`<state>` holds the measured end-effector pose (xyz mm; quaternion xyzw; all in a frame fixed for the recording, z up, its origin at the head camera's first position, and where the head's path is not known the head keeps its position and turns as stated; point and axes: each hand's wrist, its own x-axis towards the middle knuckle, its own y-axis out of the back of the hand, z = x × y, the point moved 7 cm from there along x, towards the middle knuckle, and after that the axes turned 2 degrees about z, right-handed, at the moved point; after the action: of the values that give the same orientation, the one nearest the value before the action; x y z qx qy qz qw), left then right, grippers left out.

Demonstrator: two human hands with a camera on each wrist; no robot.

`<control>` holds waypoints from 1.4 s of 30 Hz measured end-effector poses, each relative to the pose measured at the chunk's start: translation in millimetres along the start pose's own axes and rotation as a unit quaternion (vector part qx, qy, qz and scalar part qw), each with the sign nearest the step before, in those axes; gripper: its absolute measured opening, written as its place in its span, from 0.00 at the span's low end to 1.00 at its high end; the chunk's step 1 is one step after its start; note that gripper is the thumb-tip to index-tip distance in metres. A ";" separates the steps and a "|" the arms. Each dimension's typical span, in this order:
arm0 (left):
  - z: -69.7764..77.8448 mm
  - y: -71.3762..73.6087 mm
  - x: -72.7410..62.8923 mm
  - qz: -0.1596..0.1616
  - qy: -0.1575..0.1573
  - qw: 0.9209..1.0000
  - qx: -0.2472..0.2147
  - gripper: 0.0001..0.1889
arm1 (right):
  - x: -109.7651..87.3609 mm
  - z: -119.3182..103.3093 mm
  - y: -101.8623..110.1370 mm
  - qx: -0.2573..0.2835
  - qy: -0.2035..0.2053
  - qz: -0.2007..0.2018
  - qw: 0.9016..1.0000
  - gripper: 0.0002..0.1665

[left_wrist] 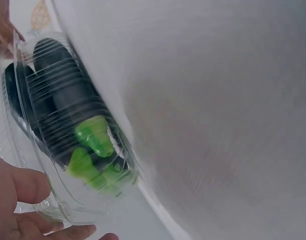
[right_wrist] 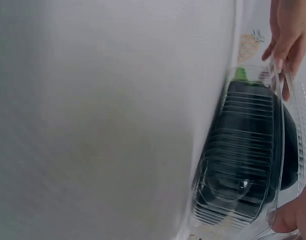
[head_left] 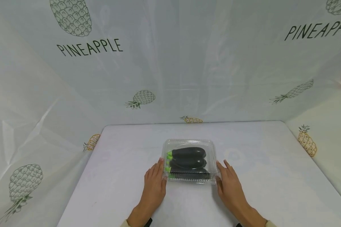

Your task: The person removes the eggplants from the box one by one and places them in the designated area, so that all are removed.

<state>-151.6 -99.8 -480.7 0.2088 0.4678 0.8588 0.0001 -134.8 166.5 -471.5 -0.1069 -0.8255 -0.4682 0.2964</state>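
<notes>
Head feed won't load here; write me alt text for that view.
A clear box of dark eggplants, green ends to the left, sits on a white table. A person's left hand and right hand touch its two sides; behind hangs a pale sheet printed with pineapples.

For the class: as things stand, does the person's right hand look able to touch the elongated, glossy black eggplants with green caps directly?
Probably not: the right hand rests against the side of the rectangular, clear plastic container, whose walls and top seem to close off the eggplants.
</notes>
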 end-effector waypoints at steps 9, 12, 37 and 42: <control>-11.4 -2.3 3.1 -0.011 0.041 0.998 -0.053 0.41 | 7.8 4.8 7.4 -0.001 0.004 0.007 1.000 0.38; -14.3 -1.5 5.0 -0.011 0.055 0.994 -0.090 0.45 | 14.7 5.0 12.8 0.007 -0.003 0.005 1.000 0.36; -50.0 -8.9 42.0 -0.105 0.246 0.889 -0.371 0.31 | 82.5 24.8 22.5 0.161 -0.073 -0.033 0.984 0.27; -53.2 -10.4 41.8 -0.117 0.256 0.877 -0.390 0.29 | 94.3 26.6 22.1 0.183 -0.054 -0.023 0.981 0.28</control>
<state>-210.8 -128.5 -499.4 -0.0918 0.0995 0.9888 0.0621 -210.6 191.2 -410.4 -0.0568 -0.9143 -0.3092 0.2553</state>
